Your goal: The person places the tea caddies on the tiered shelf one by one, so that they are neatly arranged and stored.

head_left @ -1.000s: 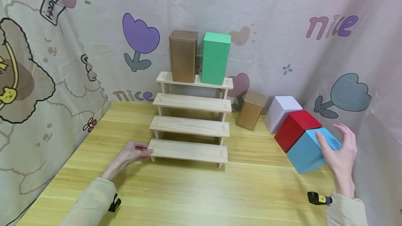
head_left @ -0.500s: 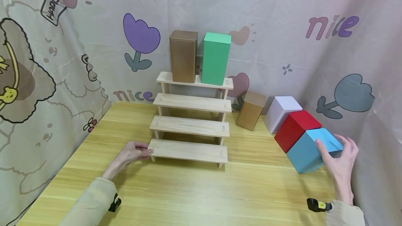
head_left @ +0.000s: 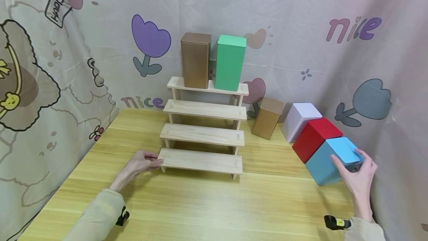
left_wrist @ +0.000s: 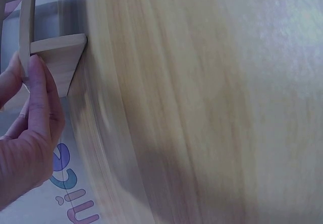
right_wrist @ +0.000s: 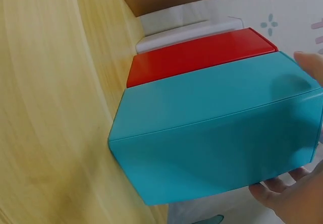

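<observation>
In the head view my left hand [head_left: 142,163] pinches the left end of the lowest step of a wooden four-tier display stand [head_left: 200,161]. The left wrist view shows thumb and fingers on either side of that step board [left_wrist: 60,45]. At the right, my right hand [head_left: 359,177] spans the top of a blue rectangular box [head_left: 326,163], thumb on one side and fingers curled over the other. Seen from the right wrist, the fingers [right_wrist: 267,191] lie along the box's far edge. The blue box stands against a red box [head_left: 314,138].
A white box [head_left: 299,122] stands behind the red one, with a small brown box [head_left: 267,118] left of it. On the stand's top tier are a brown box [head_left: 195,60] and a green box [head_left: 230,62]. A printed curtain [head_left: 284,18] hangs around the wooden table [head_left: 200,211].
My right hand has come in leftward and slightly down, its fingers closing in on the blue box's top. The left hand, stand and boxes stay put.
</observation>
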{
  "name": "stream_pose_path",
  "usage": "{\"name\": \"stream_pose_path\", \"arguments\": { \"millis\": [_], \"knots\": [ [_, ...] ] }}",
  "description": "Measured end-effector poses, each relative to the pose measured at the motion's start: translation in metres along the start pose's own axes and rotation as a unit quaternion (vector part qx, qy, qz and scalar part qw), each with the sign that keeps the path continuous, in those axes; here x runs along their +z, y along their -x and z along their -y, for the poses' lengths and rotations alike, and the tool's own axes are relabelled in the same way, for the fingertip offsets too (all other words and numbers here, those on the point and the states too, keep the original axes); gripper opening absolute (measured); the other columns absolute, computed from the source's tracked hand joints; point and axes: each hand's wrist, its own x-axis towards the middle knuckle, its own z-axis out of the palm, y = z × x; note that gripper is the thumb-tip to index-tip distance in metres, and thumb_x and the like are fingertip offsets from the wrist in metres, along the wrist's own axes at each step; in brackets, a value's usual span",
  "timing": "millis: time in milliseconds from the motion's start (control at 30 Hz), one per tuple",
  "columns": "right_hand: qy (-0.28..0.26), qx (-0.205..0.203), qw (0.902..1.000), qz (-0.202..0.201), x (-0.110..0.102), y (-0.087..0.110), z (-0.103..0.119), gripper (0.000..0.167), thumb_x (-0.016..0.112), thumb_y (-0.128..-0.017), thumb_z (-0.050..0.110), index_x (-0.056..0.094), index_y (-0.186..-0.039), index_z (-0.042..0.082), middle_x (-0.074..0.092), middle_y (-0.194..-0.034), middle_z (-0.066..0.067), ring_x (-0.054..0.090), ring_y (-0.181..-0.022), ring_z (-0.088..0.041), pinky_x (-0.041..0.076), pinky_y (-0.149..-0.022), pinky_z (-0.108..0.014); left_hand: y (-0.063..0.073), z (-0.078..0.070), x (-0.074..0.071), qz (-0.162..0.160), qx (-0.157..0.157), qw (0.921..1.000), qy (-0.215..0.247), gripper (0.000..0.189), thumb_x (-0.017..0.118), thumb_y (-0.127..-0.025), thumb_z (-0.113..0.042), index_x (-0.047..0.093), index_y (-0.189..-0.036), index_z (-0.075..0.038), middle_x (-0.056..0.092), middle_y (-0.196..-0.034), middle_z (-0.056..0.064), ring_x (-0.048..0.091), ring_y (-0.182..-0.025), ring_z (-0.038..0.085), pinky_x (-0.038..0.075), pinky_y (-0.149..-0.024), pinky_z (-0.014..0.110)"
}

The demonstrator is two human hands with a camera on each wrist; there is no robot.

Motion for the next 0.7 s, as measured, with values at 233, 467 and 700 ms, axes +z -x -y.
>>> {"name": "stream_pose_path", "arguments": {
  "millis": [233, 467, 700],
  "knots": [
    [0.003, -0.007, 0.9999, -0.006, 0.0024, 0.0014, -0.0041, 0.083, 0.074, -0.087, 0.035, 0.029, -0.157, 0.028, 0.020, -0.158, -0.015, 0.022, -0.139, -0.034, 0.026, -0.123, -0.055, 0.0010, -0.0004, 0.0014, 0.001, 0.000, 0.9998, 0.018, 0.053, 0.068, -0.092, 0.000, 0.043, -0.130, 0.028, 0.068, -0.089, 0.007, 0.069, -0.078, 0.010, 0.066, -0.078, 0.023],
    [0.002, -0.003, 0.9999, -0.011, 0.0018, 0.0007, -0.0022, 0.082, 0.073, -0.088, 0.036, 0.029, -0.156, 0.027, 0.020, -0.158, -0.016, 0.022, -0.141, -0.034, 0.024, -0.126, -0.056, 0.0019, -0.0016, 0.0027, 0.002, 0.003, 0.9998, 0.021, 0.052, 0.069, -0.092, 0.001, 0.044, -0.128, 0.028, 0.068, -0.087, 0.006, 0.069, -0.077, 0.009, 0.066, -0.078, 0.023],
    [0.001, 0.004, 0.9996, -0.027, 0.0027, 0.0020, -0.0003, 0.080, 0.075, -0.087, 0.035, 0.033, -0.155, 0.027, 0.023, -0.156, -0.014, 0.025, -0.141, -0.032, 0.028, -0.127, -0.052, 0.0020, -0.0017, 0.0014, 0.002, 0.001, 1.0000, 0.009, 0.054, 0.068, -0.093, -0.001, 0.043, -0.131, 0.027, 0.068, -0.090, 0.007, 0.069, -0.079, 0.010, 0.065, -0.079, 0.023]
  ]
}}
